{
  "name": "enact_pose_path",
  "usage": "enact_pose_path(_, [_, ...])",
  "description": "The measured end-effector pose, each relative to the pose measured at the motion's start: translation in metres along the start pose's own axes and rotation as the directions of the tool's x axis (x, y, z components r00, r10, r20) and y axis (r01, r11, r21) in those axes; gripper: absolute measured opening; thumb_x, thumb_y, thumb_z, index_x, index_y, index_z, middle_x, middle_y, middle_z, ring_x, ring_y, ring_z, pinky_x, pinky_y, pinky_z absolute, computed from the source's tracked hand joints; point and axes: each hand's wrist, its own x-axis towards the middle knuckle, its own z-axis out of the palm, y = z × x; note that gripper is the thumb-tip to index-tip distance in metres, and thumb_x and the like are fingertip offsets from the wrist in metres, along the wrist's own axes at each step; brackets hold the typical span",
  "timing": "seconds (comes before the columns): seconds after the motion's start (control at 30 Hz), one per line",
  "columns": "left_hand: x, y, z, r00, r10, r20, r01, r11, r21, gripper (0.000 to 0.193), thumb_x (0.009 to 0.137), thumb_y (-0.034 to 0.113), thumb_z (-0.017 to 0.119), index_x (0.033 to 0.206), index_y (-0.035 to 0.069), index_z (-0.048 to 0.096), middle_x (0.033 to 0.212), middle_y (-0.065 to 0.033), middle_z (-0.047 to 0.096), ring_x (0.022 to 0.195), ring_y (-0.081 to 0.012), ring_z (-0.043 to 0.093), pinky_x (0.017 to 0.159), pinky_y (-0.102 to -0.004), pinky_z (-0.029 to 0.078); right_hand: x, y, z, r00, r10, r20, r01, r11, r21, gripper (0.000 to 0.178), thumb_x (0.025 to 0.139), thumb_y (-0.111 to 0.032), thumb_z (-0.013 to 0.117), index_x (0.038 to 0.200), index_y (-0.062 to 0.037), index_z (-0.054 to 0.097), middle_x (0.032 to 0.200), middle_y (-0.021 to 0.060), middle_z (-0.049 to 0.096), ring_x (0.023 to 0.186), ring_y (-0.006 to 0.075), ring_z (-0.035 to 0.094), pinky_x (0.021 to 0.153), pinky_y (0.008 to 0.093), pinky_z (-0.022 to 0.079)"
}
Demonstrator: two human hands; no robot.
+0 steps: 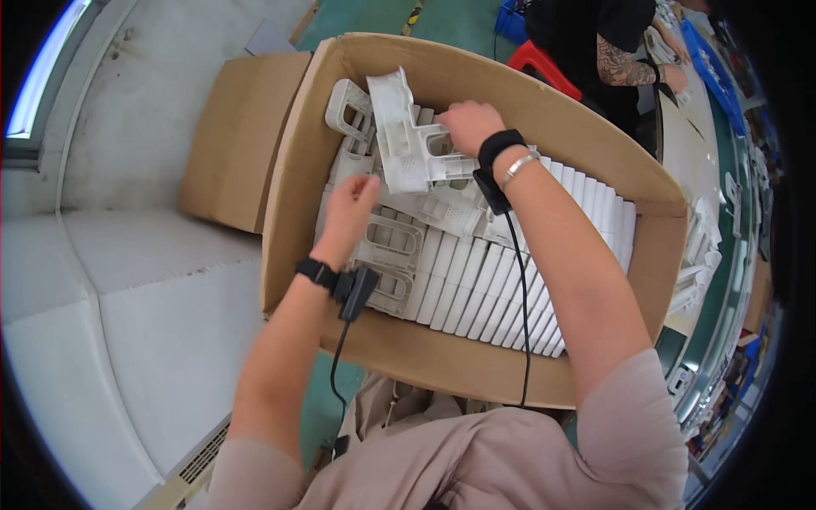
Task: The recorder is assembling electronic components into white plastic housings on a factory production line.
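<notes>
A large open cardboard box (374, 348) stands before me, with white plastic parts inside. My right hand (472, 127) is closed at the far side of the box, its fingers on the edge of a white moulded plastic frame (395, 140). That frame is tilted above the others; my fingertips are partly hidden behind it. My left hand (350, 208) hovers over the left part of the box, fingers curled in and nothing visible in them. Below it lie white frames with rounded oblong openings (393, 238). Slim white parts (476, 280) stand in tight rows on the right.
Another cardboard box (238, 140) adjoins the left side, near a pale wall (153, 110). Beyond the far right corner a person (625, 64) works at a table (688, 153), beside a red stool (544, 68). Cables (520, 289) hang from my wrist straps.
</notes>
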Motion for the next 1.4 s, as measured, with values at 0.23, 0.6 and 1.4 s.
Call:
enact_pose_path(0.23, [-0.031, -0.005, -0.012, 0.991, -0.127, 0.051, 0.131, 0.988, -0.086, 0.027, 0.09, 0.02, 0.057, 0.102, -0.004, 0.059, 0.084, -0.0051, 0.062, 0.074, -0.0111, 0.057, 0.069, -0.0245, 0.046, 0.004, 0.012, 0.007, 0.955, 0.09, 0.283, -0.066, 0.993, -0.094, 0.024, 0.081, -0.01, 0.051, 0.1, -0.013, 0.066, 0.098, 0.0073, 0.066, 0.096, 0.0284, 0.062, 0.079, 0.0398, 0.051])
enact_pose_path(0.6, [-0.013, 0.003, -0.024, 0.948, 0.012, -0.319, -0.058, 0.989, -0.134, 0.03, 0.09, 0.023, 0.057, 0.105, -0.003, 0.057, 0.088, -0.0071, 0.062, 0.074, -0.0127, 0.059, 0.069, -0.0257, 0.047, -0.051, 0.009, 0.003, 0.875, -0.48, 0.062, 0.478, 0.834, -0.274, 0.008, 0.075, -0.014, 0.057, 0.07, -0.0159, 0.063, 0.075, -0.0008, 0.061, 0.083, 0.0183, 0.059, 0.074, 0.0323, 0.045])
enact_pose_path(1.4, [-0.038, 0.001, 0.031, 0.849, -0.355, 0.391, 0.433, 0.892, -0.129, 0.045, 0.091, 0.038, 0.054, 0.114, 0.0, 0.051, 0.099, -0.0078, 0.06, 0.091, -0.0165, 0.058, 0.08, -0.0283, 0.045, -0.199, 0.052, 0.033, 0.862, 0.153, 0.484, -0.134, 0.988, -0.074, 0.014, 0.069, -0.008, 0.058, 0.08, -0.0094, 0.066, 0.079, 0.0128, 0.066, 0.078, 0.0318, 0.064, 0.068, 0.0426, 0.051])
